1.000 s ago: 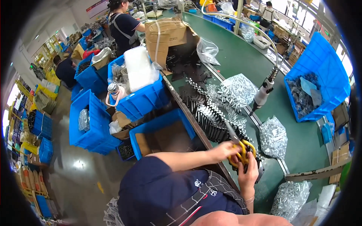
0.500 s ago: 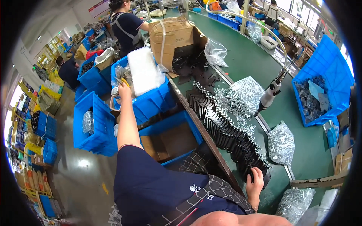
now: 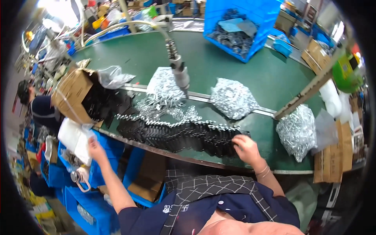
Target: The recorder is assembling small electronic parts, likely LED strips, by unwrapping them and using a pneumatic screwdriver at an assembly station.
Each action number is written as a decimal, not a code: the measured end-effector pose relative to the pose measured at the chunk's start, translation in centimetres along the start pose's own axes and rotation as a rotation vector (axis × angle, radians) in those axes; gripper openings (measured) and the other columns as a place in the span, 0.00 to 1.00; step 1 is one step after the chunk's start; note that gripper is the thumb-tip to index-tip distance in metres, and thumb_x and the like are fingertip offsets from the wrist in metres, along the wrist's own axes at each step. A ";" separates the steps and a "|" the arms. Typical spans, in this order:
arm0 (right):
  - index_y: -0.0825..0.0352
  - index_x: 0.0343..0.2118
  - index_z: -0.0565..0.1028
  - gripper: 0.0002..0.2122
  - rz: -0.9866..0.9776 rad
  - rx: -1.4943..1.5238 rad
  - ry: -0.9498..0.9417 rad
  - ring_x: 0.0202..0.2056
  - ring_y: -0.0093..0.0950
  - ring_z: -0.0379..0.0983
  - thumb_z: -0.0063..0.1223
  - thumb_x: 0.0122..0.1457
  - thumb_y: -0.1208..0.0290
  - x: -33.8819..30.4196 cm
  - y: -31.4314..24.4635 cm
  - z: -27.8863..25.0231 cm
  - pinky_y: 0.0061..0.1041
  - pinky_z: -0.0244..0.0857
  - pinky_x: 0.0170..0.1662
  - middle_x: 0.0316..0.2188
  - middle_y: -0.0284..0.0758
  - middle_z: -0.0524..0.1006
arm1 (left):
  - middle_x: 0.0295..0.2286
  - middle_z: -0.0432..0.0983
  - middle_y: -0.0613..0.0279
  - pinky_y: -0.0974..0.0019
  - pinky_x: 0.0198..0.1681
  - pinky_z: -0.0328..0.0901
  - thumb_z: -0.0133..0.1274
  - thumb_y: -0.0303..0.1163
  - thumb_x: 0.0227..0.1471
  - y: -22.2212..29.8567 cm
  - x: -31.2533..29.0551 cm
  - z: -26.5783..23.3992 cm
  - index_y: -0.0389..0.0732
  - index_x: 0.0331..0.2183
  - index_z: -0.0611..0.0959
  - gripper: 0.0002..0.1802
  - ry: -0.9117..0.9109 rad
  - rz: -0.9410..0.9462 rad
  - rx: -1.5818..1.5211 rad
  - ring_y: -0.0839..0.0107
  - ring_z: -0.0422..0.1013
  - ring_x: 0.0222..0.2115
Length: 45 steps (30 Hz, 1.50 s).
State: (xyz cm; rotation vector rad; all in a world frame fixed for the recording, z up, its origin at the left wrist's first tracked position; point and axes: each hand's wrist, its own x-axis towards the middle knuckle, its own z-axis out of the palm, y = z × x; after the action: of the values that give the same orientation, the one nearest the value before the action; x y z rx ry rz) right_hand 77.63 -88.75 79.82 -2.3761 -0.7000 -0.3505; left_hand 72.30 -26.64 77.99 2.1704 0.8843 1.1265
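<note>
My left hand (image 3: pixel 95 149) is raised at the left, beside a stack of white sheets (image 3: pixel 75 138) and clear plastic on a blue bin (image 3: pixel 105 150). Its fingers are blurred, and whether they hold anything is unclear. My right hand (image 3: pixel 246 150) rests with parted, bent fingers at the right end of a long overlapping row of flat black parts (image 3: pixel 172 137). Bright metal bolts (image 3: pixel 168 123) stand along the far edge of that row. Behind it, more loose bolts and rings spill from a clear bag of metal fasteners (image 3: pixel 164 84).
A power screwdriver (image 3: pixel 180 74) hangs over the green table (image 3: pixel 135 51). More bags of fasteners (image 3: pixel 233 98) lie to the right. A carton (image 3: pixel 74 94) of black parts stands left, a blue bin (image 3: pixel 250 43) at the back. A slanted metal bar (image 3: pixel 301 98) crosses the right side.
My view has swung right toward the table. My left hand has left the yellow-handled tool and white cup at the bin and is now by the white sheets. My right hand stays at the row's end.
</note>
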 end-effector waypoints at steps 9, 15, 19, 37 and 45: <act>0.64 0.32 0.75 0.08 0.056 -0.006 0.233 0.32 0.38 0.73 0.54 0.46 0.77 2.4 1.6 -4.1 0.30 0.68 0.35 0.30 0.37 0.75 | 0.39 0.74 0.50 0.63 0.36 0.66 0.51 0.48 0.50 30.0 -21.2 28.1 0.34 0.51 0.67 0.34 -0.822 0.548 -0.085 0.63 0.73 0.34; 0.66 0.31 0.76 0.08 0.463 0.162 0.096 0.26 0.35 0.74 0.54 0.50 0.68 -2.2 7.3 -4.3 0.27 0.67 0.30 0.24 0.38 0.76 | 0.39 0.73 0.46 0.54 0.45 0.63 0.49 0.48 0.49 35.8 -20.2 32.0 0.35 0.41 0.72 0.26 -1.151 0.354 0.052 0.50 0.69 0.42; 0.71 0.28 0.75 0.16 1.025 0.927 -0.011 0.19 0.22 0.70 0.51 0.56 0.59 1.5 12.9 -3.7 0.19 0.64 0.23 0.20 0.34 0.75 | 0.41 0.72 0.50 0.55 0.45 0.63 0.51 0.42 0.48 36.3 -21.8 32.2 0.38 0.38 0.74 0.19 -0.959 0.505 0.073 0.51 0.68 0.43; 0.64 0.15 0.71 0.09 1.057 1.200 0.086 0.12 0.14 0.56 0.51 0.48 0.68 9.4 16.8 -1.7 0.16 0.41 0.13 0.11 0.25 0.66 | 0.48 0.66 0.57 0.54 0.51 0.57 0.49 0.44 0.49 41.1 -25.4 33.7 0.54 0.48 0.72 0.23 -0.880 1.060 -0.031 0.59 0.61 0.50; 0.66 0.12 0.72 0.09 0.842 0.648 0.084 0.15 0.13 0.59 0.50 0.45 0.70 8.4 19.5 -1.8 0.16 0.50 0.17 0.10 0.27 0.67 | 0.51 0.61 0.57 0.46 0.54 0.50 0.49 0.43 0.50 36.8 -24.3 34.4 0.56 0.50 0.70 0.24 -0.845 0.831 -0.204 0.60 0.56 0.54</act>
State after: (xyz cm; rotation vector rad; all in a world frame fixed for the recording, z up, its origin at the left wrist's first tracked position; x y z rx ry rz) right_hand 95.36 -99.46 74.95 -1.7998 0.2407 0.1332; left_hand 101.97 -73.94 74.35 2.5175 -0.5141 0.4337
